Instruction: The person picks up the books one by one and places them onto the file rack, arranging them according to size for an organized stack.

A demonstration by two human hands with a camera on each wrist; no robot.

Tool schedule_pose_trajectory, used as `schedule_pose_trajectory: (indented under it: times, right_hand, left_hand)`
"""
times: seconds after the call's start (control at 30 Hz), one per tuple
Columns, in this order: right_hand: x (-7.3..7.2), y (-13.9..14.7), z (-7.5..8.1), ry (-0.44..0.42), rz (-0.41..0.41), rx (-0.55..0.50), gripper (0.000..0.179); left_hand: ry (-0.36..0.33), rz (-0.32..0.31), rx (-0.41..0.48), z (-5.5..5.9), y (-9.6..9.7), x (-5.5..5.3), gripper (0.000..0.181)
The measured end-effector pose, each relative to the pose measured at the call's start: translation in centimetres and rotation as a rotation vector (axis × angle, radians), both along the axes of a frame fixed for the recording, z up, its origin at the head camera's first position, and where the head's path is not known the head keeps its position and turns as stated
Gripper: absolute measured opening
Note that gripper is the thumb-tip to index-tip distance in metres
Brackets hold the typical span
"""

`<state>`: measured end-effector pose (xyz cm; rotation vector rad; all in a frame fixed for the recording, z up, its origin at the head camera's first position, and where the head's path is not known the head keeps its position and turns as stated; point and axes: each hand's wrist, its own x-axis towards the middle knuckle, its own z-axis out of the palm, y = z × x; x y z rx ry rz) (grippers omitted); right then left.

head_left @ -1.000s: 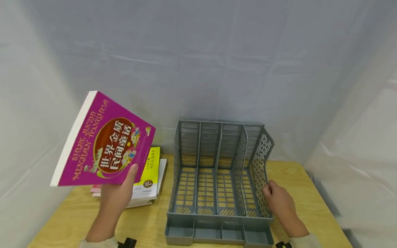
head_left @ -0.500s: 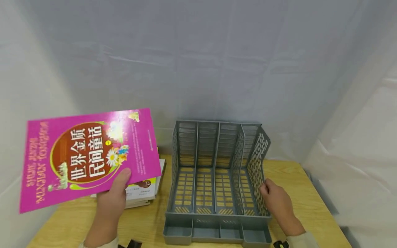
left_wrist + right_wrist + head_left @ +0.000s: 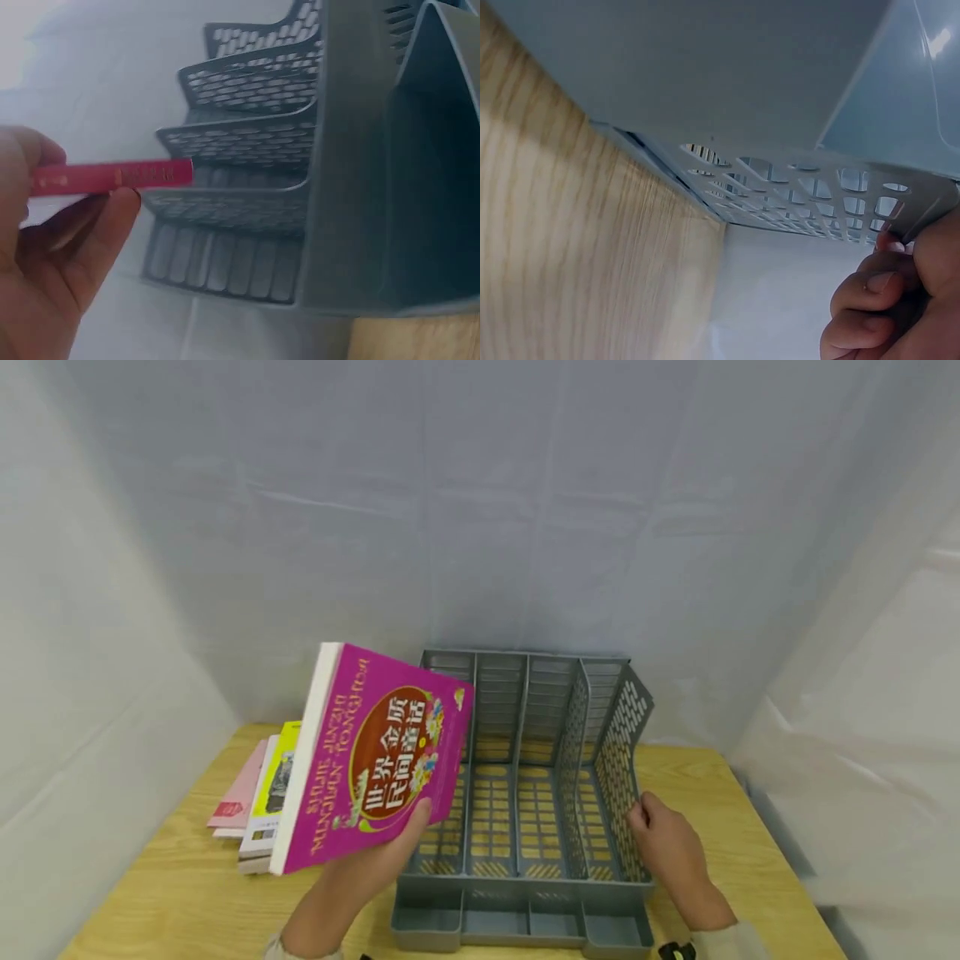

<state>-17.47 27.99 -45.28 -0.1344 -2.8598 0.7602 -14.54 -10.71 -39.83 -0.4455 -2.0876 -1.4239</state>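
A magenta paperback book [image 3: 375,760] with a brown oval title is held up by my left hand [image 3: 390,856], thumb on the cover and fingers beneath. It overlaps the leftmost slot of the grey file organizer [image 3: 525,885] in the head view. The left wrist view shows the book's narrow red spine [image 3: 150,175] between thumb and fingers, close to the organizer's perforated dividers [image 3: 247,142]. My right hand [image 3: 671,843] grips the edge of the organizer's right side wall [image 3: 626,760]; in the right wrist view its curled fingers [image 3: 862,292] are at that wall's edge.
A stack of books lies on the wooden table [image 3: 180,893] at left, with a yellow-and-white book [image 3: 273,777] on top and a pink book [image 3: 243,789] beside it, partly hidden by the held book. Small front trays [image 3: 491,927] line the organizer. White sheeting surrounds the table.
My left hand has carried the magenta book rightward from above the stack to the organizer's left side, turning it on the way. The right hand stays on the side wall.
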Motion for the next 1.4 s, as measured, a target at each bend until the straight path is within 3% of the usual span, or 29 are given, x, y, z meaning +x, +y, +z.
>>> schedule_pose_trajectory:
  times: [0.07, 0.1, 0.13, 0.3, 0.4, 0.5, 0.57, 0.63, 0.73, 0.83, 0.93, 1.03, 1.13, 1.23, 1.4]
  right_hand:
    - [-0.1, -0.1, 0.0, -0.001, 0.004, -0.003, 0.027]
    - [-0.1, -0.2, -0.1, -0.002, 0.006, -0.004, 0.027]
    - [-0.2, -0.3, -0.1, -0.001, 0.009, -0.006, 0.026]
    - [-0.3, -0.5, -0.4, -0.003, 0.015, -0.005, 0.025]
    - [-0.4, -0.6, -0.5, 0.006, 0.017, 0.001, 0.025]
    - [-0.5, -0.6, -0.6, 0.017, 0.017, -0.001, 0.025]
    - [-0.5, -0.6, -0.6, 0.020, 0.017, -0.005, 0.025]
    - [-0.5, -0.6, -0.6, 0.022, 0.020, -0.005, 0.025]
    - [-0.4, -0.6, -0.6, 0.023, 0.029, -0.001, 0.026]
    - [-0.2, -0.4, -0.5, 0.031, 0.034, -0.001, 0.025]
    - [-0.1, -0.2, -0.4, 0.038, 0.029, -0.006, 0.024]
    - [-0.1, 0.1, -0.4, 0.036, 0.022, -0.008, 0.023]
    - [-0.3, 0.0, -0.3, 0.021, 0.011, -0.005, 0.022]
    - [-0.3, -0.1, -0.2, 0.012, 0.015, -0.014, 0.022]
    - [0.0, 0.0, -0.3, 0.014, 0.025, -0.034, 0.024]
  left_hand:
    - [-0.064, -0.034, 0.021, -0.3, 0.4, -0.6, 0.057]
    - [-0.069, -0.092, -0.003, 0.1, 0.4, -0.8, 0.062]
    - [-0.109, -0.110, 0.001, 0.0, 0.5, -1.1, 0.059]
    - [-0.208, -0.082, 0.078, -0.8, 0.9, -2.0, 0.061]
    - [-0.335, -0.098, 0.086, -1.3, 1.1, -2.4, 0.062]
    - [-0.451, -0.079, -0.048, -1.7, 1.2, -2.9, 0.058]
    - [-0.487, -0.063, -0.193, -2.0, 1.1, -3.2, 0.057]
    - [-0.482, -0.048, -0.380, -2.3, 1.0, -3.4, 0.057]
    - [-0.416, -0.074, -0.621, -2.9, 0.8, -4.0, 0.060]
    - [-0.364, -0.119, -0.745, -3.5, 0.8, -4.4, 0.063]
    - [-0.373, -0.164, -0.754, -3.4, 0.9, -4.6, 0.064]
    - [-0.452, -0.196, -0.683, -2.6, 1.1, -4.5, 0.056]
    - [-0.485, -0.142, -0.616, -1.2, 1.3, -4.2, 0.066]
    - [-0.453, -0.058, -0.588, 0.4, 1.6, -3.9, 0.084]
    - [-0.330, -0.022, -0.630, 2.3, 2.1, -3.9, 0.077]
